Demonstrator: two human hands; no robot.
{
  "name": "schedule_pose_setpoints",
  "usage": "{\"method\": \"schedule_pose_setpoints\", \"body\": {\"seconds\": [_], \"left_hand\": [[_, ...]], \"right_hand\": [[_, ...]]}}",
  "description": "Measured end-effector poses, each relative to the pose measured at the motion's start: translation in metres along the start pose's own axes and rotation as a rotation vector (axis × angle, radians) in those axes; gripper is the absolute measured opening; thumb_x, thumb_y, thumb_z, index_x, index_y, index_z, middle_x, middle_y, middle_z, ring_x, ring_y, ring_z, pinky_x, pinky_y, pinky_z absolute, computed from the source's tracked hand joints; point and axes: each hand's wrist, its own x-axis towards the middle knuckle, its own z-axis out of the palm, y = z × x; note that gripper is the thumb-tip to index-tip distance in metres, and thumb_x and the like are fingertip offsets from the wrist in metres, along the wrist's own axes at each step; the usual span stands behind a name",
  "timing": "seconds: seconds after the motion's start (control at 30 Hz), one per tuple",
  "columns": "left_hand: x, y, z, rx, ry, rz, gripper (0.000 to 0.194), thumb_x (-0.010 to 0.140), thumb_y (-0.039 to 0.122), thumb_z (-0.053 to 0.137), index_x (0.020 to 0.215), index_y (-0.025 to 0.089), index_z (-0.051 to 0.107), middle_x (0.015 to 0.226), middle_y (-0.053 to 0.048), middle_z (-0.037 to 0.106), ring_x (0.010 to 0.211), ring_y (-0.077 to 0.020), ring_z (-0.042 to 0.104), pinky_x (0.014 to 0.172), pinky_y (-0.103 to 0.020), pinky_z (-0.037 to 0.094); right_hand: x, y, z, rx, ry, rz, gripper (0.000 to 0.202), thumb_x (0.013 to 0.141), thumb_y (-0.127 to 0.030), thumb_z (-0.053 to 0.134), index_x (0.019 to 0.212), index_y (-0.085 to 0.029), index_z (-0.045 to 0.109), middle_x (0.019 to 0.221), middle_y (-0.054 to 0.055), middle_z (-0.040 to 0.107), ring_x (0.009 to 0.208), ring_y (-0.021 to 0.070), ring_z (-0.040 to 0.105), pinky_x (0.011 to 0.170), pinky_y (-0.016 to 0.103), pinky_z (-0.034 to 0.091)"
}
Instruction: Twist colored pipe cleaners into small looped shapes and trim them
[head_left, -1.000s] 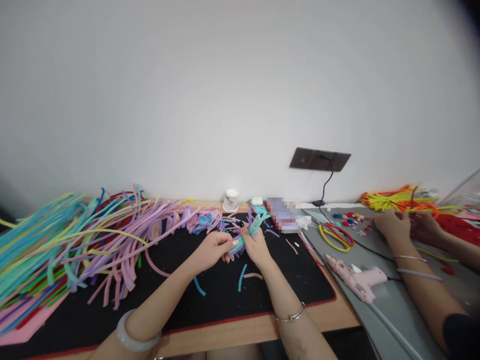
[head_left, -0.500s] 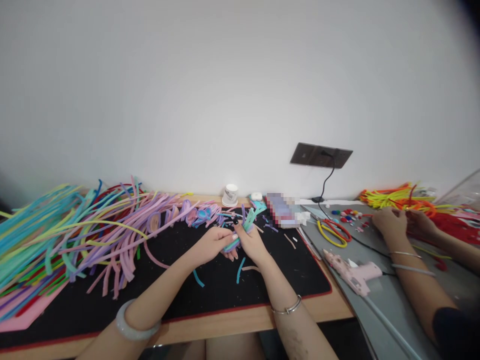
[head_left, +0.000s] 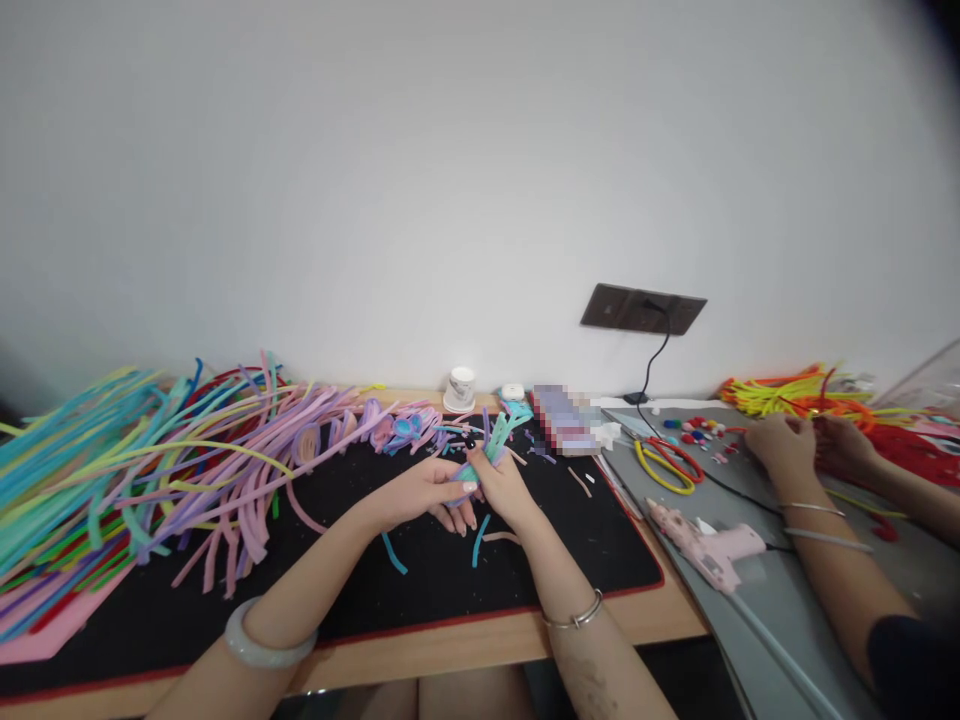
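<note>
Both my hands meet over the black mat [head_left: 592,545], gripping one small bundle of pipe cleaners [head_left: 498,437] in mint green, teal and lilac. Its loose ends fan upward past my right hand [head_left: 502,485], whose fingers and thumb are wrapped round it. My left hand [head_left: 442,492] pinches the lower part between thumb and fingers, its other fingertips showing beneath. The bundle's lower end is mostly hidden by the fingers. Short blue pipe cleaner pieces [head_left: 480,541] lie on the mat just below the hands.
A large heap of pipe cleaners [head_left: 187,460] spreads over the left side. Behind stand a paper cup [head_left: 460,390] and a white earphone case [head_left: 513,392]. On the right are a pink glue gun [head_left: 709,545], its cable, and a co-worker's hands [head_left: 784,450] near red and yellow pipe cleaners.
My left hand has shifted slightly down along the bundle, its lower fingers now more spread below. My right hand keeps its hold in nearly the same place.
</note>
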Motion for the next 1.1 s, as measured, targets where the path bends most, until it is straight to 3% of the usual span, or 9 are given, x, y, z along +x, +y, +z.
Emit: {"method": "schedule_pose_setpoints", "body": {"seconds": [0.17,0.33,0.4,0.73,0.97,1.1], "left_hand": [[-0.004,0.001,0.002,-0.021,-0.183,-0.112,0.040,0.079,0.052,0.062,0.080,0.012,0.063,0.066,-0.010,0.073,0.055,-0.0164,0.067,0.059,-0.026,0.053],[-0.005,0.000,0.004,-0.059,-0.320,-0.201,0.040,0.082,0.050,0.059,0.078,0.011,0.067,0.060,-0.010,0.071,0.055,-0.0182,0.068,0.062,-0.028,0.054],[-0.005,-0.002,0.005,-0.111,-0.356,-0.222,0.042,0.082,0.051,0.058,0.074,0.010,0.067,0.057,-0.011,0.070,0.054,-0.0193,0.068,0.060,-0.029,0.054],[-0.003,-0.013,0.008,-0.341,-0.341,-0.168,0.042,0.082,0.047,0.059,0.067,0.009,0.066,0.055,-0.012,0.068,0.053,-0.0225,0.069,0.058,-0.033,0.056],[-0.004,-0.016,0.010,-0.410,-0.324,-0.121,0.042,0.082,0.046,0.061,0.065,0.008,0.065,0.052,-0.011,0.067,0.047,-0.0211,0.066,0.046,-0.027,0.051],[-0.005,-0.015,0.011,-0.396,-0.335,-0.120,0.042,0.082,0.047,0.060,0.066,0.008,0.064,0.052,-0.011,0.067,0.046,-0.0207,0.066,0.044,-0.026,0.050]], "right_hand": [[-0.002,-0.006,0.001,-0.015,-0.063,-0.020,0.035,0.087,-0.046,0.050,0.066,-0.019,0.044,0.057,-0.005,0.040,0.051,0.0085,0.036,0.050,0.021,0.031],[-0.006,-0.011,0.001,-0.003,-0.269,0.011,0.037,0.085,-0.047,0.052,0.063,-0.018,0.047,0.058,-0.003,0.044,0.055,0.0100,0.038,0.052,0.023,0.034],[-0.006,-0.012,0.001,-0.004,-0.297,0.012,0.037,0.085,-0.047,0.052,0.063,-0.018,0.049,0.058,-0.003,0.045,0.055,0.0106,0.039,0.053,0.023,0.034],[-0.008,-0.019,0.004,0.094,-0.123,-0.019,0.033,0.083,-0.046,0.054,0.066,-0.019,0.048,0.062,-0.003,0.041,0.058,0.0110,0.035,0.053,0.022,0.032],[-0.008,-0.013,0.009,0.182,0.019,0.043,0.035,0.078,-0.050,0.058,0.067,-0.020,0.046,0.062,-0.003,0.041,0.057,0.0115,0.036,0.055,0.025,0.032],[-0.007,-0.009,0.011,0.263,0.035,0.071,0.036,0.076,-0.050,0.059,0.064,-0.019,0.044,0.060,-0.003,0.041,0.056,0.0109,0.035,0.053,0.025,0.031]]}}
